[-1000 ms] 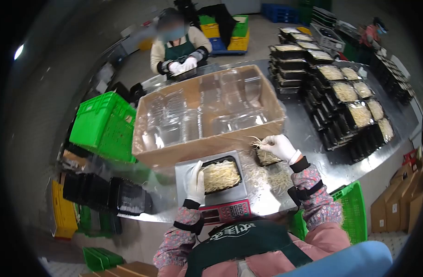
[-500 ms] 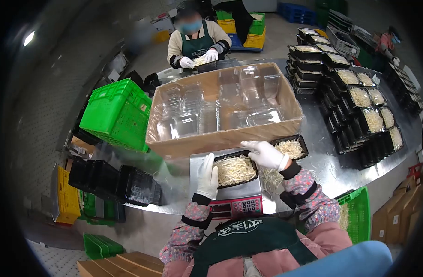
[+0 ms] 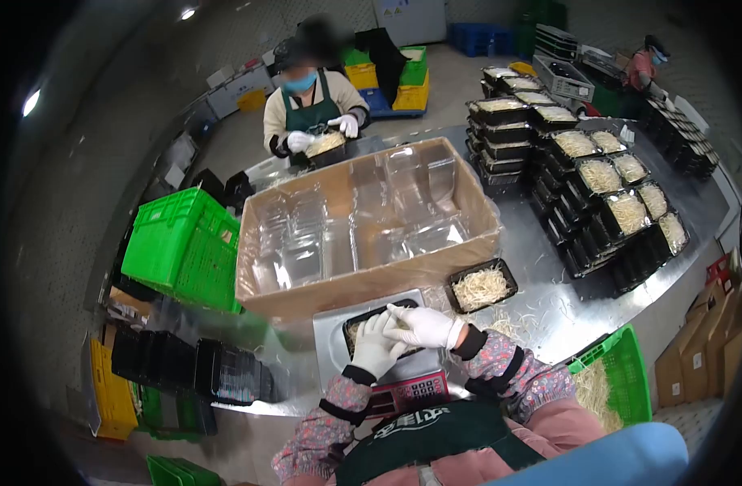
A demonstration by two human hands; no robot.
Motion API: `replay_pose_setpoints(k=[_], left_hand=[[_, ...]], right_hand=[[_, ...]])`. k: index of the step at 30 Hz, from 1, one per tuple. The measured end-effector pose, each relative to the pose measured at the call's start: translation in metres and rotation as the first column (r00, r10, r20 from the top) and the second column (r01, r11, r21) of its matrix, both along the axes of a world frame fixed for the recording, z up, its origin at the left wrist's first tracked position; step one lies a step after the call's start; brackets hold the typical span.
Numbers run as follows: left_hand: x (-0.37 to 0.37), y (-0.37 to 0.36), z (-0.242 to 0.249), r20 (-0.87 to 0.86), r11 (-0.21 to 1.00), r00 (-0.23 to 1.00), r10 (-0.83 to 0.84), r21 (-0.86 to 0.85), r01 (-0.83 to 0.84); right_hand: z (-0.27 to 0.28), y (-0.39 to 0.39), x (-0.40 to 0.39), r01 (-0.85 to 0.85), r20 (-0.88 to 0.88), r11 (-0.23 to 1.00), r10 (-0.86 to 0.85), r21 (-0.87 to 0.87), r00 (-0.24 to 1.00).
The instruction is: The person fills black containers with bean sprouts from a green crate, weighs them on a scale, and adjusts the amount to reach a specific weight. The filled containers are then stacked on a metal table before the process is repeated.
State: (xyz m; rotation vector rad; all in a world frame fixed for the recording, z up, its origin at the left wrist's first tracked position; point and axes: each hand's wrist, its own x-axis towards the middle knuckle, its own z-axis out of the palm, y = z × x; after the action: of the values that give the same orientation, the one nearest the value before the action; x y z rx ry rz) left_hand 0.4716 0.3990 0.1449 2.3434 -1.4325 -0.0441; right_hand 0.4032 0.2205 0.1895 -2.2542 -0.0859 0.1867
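Observation:
A black plastic tray (image 3: 349, 326) of bean sprouts sits on the metal platform of a scale (image 3: 327, 356) with a red keypad. Flat across its top lies my left hand (image 3: 376, 347), in a white glove, fingers stretched out. My right hand (image 3: 429, 328), also gloved, reaches over from the right with fingers extended; its fingertips meet those of the left. Between them the hands cover most of the sprouts. A second black tray of bean sprouts (image 3: 482, 288) stands on the steel table beyond my right hand.
A cardboard box (image 3: 363, 279) of clear lids stands behind the scale. Stacked sprout trays (image 3: 601, 178) fill the right. Nested black trays (image 3: 229, 373) and a green crate (image 3: 176, 243) are at left. Across the table, a masked person (image 3: 310, 105) handles another tray. A sprout-filled crate (image 3: 630, 368) sits at lower right.
Both hands have moved from the tray's two sides to over its top, where they now meet. The camera view has shifted. The person opposite has raised one hand off their tray.

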Motion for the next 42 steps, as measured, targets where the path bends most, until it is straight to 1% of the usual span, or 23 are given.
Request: replay_pose_setpoints(k=[1, 5, 7, 10, 12, 16, 17, 20, 22, 23, 25, 26, 28, 29, 31, 32, 33, 34, 35, 37, 39, 41, 42], left_hand=[[0.004, 0.004, -0.012, 0.042, 1.0, 0.999, -0.003, -0.019, 0.004], [-0.004, 0.007, 0.012, -0.059, 0.997, 0.998, 0.007, -0.07, -0.011], [0.004, 0.009, -0.002, -0.018, 0.995, 0.999, -0.032, -0.096, 0.03], [0.007, 0.006, -0.004, 0.028, 1.0, 1.0, 0.005, -0.024, -0.005], [0.017, 0.002, -0.01, -0.015, 1.0, 1.0, 0.004, 0.007, -0.004], [0.015, -0.001, -0.007, 0.01, 0.999, 1.0, 0.006, 0.041, -0.007], [0.014, -0.002, -0.006, 0.011, 0.999, 1.0, -0.019, 0.039, 0.018], [0.008, 0.0, -0.002, -0.026, 0.998, 0.999, 0.037, -0.051, -0.039], [0.003, 0.003, 0.002, -0.066, 0.992, 0.997, 0.043, -0.112, -0.05], [0.0, 0.004, 0.004, -0.111, 0.982, 0.992, 0.065, -0.17, -0.083], [0.001, 0.012, 0.005, -0.146, 0.985, 0.988, 0.06, -0.152, -0.082], [0.003, 0.017, 0.003, -0.171, 0.956, 0.98, 0.103, -0.255, -0.145], [0.004, 0.027, -0.005, -0.295, 0.813, 0.945, 0.138, -0.511, -0.278], [0.004, 0.029, -0.009, -0.387, 0.684, 0.915, 0.113, -0.638, -0.354], [-0.016, 0.019, 0.015, -0.605, 0.415, 0.795, -0.04, -0.734, -0.538], [-0.012, 0.031, 0.012, -0.697, 0.443, 0.71, -0.096, -0.669, -0.597], [0.003, 0.045, -0.009, -0.697, 0.443, 0.71, -0.103, -0.671, -0.594], [0.023, 0.059, -0.042, -0.745, 0.568, 0.666, -0.045, -0.567, -0.596], [0.042, 0.072, -0.073, -0.781, 0.678, 0.624, 0.023, -0.446, -0.584], [0.048, 0.074, -0.084, -0.804, 0.772, 0.586, 0.1, -0.309, -0.556], [0.032, 0.047, -0.051, -0.575, 0.655, 0.784, 0.236, -0.501, -0.565], [0.021, 0.035, -0.012, -0.161, 0.772, 0.863, 0.478, -0.391, -0.501], [0.027, 0.039, -0.017, -0.206, 0.759, 0.831, 0.516, -0.34, -0.555]], right_hand=[[0.002, -0.017, 0.01, 0.007, 0.113, 0.994, 0.005, -0.109, 0.994], [-0.007, -0.112, 0.086, 0.364, 0.395, 0.92, -0.284, -0.143, 0.874], [-0.016, -0.173, 0.127, 0.643, 0.294, 0.663, -0.572, -0.384, 0.766], [-0.05, -0.205, 0.137, 0.543, -0.072, 0.656, -0.669, -0.524, 0.739], [-0.071, -0.209, 0.134, 0.629, 0.004, 0.627, -0.706, -0.46, 0.708], [-0.06, -0.215, 0.138, 0.359, -0.036, 0.782, -0.436, -0.51, 0.899], [-0.06, -0.217, 0.138, 0.439, 0.073, 0.744, -0.47, -0.504, 0.88], [-0.025, -0.213, 0.112, 0.545, 0.241, 0.723, -0.49, -0.424, 0.837], [0.006, -0.207, 0.086, 0.635, 0.449, 0.765, -0.532, -0.109, 0.718], [0.019, -0.203, 0.073, 0.65, 0.447, 0.751, -0.547, -0.111, 0.708], [0.039, -0.192, 0.052, 0.693, 0.684, 0.707, -0.575, 0.139, 0.449], [0.049, -0.182, 0.04, 0.7, 0.684, 0.701, -0.579, 0.14, 0.443], [0.065, -0.164, 0.01, 0.436, 0.502, 0.742, -0.668, 0.51, 0.549], [0.063, -0.15, -0.002, 0.262, 0.349, 0.682, -0.619, 0.682, 0.703], [0.05, -0.109, -0.026, 0.201, 0.244, 0.702, -0.479, 0.683, 0.843], [0.029, -0.089, -0.031, 0.183, 0.17, 0.697, -0.405, 0.693, 0.899], [0.019, -0.069, -0.04, 0.205, 0.16, 0.776, -0.366, 0.597, 0.917], [-0.004, -0.053, -0.04, 0.177, 0.28, 0.837, -0.361, 0.517, 0.89], [-0.026, -0.042, -0.037, 0.269, 0.098, 0.809, -0.37, 0.522, 0.924], [-0.053, -0.034, -0.026, 0.368, 0.343, 0.896, -0.437, 0.249, 0.831], [-0.048, -0.032, -0.015, 0.446, 0.266, 0.895, -0.438, 0.033, 0.859], [-0.053, -0.03, 0.007, 0.439, 0.28, 0.892, -0.396, -0.109, 0.875], [-0.054, -0.026, 0.012, 0.437, 0.238, 0.892, -0.402, -0.116, 0.884]])
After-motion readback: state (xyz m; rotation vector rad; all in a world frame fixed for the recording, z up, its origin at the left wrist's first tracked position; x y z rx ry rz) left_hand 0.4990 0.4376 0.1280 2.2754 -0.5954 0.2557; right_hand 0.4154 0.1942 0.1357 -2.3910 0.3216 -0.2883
